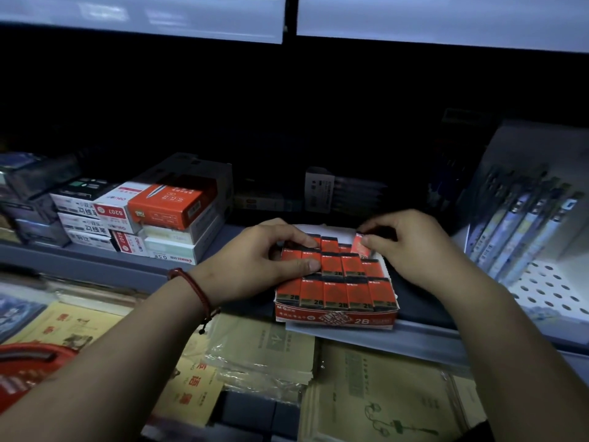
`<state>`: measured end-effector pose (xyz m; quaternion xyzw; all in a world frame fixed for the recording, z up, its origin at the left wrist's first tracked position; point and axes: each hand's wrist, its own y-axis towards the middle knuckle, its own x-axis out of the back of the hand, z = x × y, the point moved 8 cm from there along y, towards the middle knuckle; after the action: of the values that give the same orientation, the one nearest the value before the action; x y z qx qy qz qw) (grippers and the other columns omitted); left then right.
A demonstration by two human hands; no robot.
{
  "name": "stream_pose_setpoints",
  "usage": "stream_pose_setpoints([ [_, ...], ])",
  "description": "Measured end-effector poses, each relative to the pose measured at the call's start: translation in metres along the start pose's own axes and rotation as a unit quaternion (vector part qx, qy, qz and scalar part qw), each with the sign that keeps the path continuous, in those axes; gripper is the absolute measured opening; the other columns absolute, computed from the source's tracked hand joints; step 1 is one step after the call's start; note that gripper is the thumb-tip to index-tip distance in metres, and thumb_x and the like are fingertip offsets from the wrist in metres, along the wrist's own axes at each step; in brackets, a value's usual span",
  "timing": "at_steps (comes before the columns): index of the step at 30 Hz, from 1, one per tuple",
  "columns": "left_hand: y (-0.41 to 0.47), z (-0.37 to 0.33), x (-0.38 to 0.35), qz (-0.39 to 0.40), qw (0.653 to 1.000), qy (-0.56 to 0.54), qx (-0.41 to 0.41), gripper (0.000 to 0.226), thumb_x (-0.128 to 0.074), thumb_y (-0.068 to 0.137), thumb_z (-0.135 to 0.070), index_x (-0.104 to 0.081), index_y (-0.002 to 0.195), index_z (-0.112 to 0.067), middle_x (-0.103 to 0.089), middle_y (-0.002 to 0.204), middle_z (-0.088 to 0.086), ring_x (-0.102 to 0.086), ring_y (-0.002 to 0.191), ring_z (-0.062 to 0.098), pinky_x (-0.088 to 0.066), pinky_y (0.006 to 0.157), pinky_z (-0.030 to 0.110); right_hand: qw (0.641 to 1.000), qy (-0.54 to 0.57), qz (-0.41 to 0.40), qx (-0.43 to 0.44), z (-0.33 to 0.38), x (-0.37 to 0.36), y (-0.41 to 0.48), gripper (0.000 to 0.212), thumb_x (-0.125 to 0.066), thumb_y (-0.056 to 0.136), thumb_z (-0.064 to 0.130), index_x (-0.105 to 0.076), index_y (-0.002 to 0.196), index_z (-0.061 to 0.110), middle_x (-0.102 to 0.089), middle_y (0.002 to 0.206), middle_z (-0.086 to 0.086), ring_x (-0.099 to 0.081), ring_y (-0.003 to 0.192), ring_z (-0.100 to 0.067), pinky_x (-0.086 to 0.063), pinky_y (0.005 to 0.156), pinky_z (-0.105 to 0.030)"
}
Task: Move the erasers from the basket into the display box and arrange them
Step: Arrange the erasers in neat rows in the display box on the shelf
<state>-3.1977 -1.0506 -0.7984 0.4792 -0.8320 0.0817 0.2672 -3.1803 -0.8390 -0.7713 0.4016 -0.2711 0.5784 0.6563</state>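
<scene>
Red erasers [334,293]: lie flat in rows in the box, long axis front to back, "2B" ends toward the person.
Box [334,318]: on a white sheet [306,228] at the front edge of the grey shelf [111,266], its front wall at the lip.
Left hand [255,260]: index finger and thumb curl over the middle row's left erasers and grip their far and near ends.
Right hand [411,247]: pinches one eraser [361,245] at the back right corner, tipped out of line with the rows.
Hands: apart, one at each back side of the box.
Basket [28,368]: red, lower left, well apart from the box.
Room: bare shelf on the left up to the stacked pen boxes [153,212]; dark bare shelf on the right before the leaning pen packs [526,224].
</scene>
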Motion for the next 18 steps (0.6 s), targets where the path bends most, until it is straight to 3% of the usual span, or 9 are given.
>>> stream_pose_setpoints([
  [4, 0.001, 0.002, 0.000, 0.001, 1.000, -0.006, -0.007, 0.036, -0.078, 0.081, -0.037, -0.070, 0.116, -0.030, -0.058, 0.118, -0.010, -0.065, 0.106, 0.003, -0.058, 0.084, 0.018, 0.996, 0.084, -0.038, -0.010, -0.007, 0.010, -0.001, 0.017, -0.068, 0.095, 0.016, -0.073, 0.104, 0.030, -0.067, 0.093, 0.023, -0.061, 0.091, 0.005, -0.041, 0.076, -0.009],
  [8, 0.001, 0.003, -0.001, 0.003, 1.000, -0.023, -0.013, 0.038, -0.077, 0.078, -0.039, -0.071, 0.115, -0.030, -0.058, 0.119, -0.008, -0.065, 0.106, 0.002, -0.058, 0.086, 0.020, 0.999, 0.039, -0.007, -0.014, -0.007, 0.004, 0.001, 0.017, -0.066, 0.096, 0.020, -0.075, 0.105, 0.030, -0.067, 0.098, 0.017, -0.058, 0.095, -0.001, -0.036, 0.074, -0.005],
  [13, 0.001, 0.006, -0.001, 0.003, 1.000, -0.027, -0.015, 0.043, -0.076, 0.075, -0.046, -0.071, 0.115, -0.030, -0.058, 0.118, -0.009, -0.065, 0.107, 0.004, -0.059, 0.090, 0.027, 0.996, -0.087, -0.007, 0.005, 0.002, 0.003, 0.001, 0.016, -0.065, 0.095, 0.031, -0.074, 0.107, 0.037, -0.070, 0.105, 0.016, -0.063, 0.097, -0.009, -0.053, 0.085, -0.033],
  [18, 0.002, 0.006, -0.001, -0.001, 1.000, -0.018, -0.024, 0.042, -0.076, 0.075, -0.046, -0.071, 0.114, -0.031, -0.059, 0.116, -0.009, -0.065, 0.106, 0.006, -0.059, 0.091, 0.030, 0.988, -0.147, 0.053, 0.018, 0.001, -0.014, 0.007, 0.016, -0.064, 0.095, 0.028, -0.077, 0.102, 0.035, -0.072, 0.099, 0.018, -0.064, 0.090, -0.005, -0.050, 0.078, -0.027],
])
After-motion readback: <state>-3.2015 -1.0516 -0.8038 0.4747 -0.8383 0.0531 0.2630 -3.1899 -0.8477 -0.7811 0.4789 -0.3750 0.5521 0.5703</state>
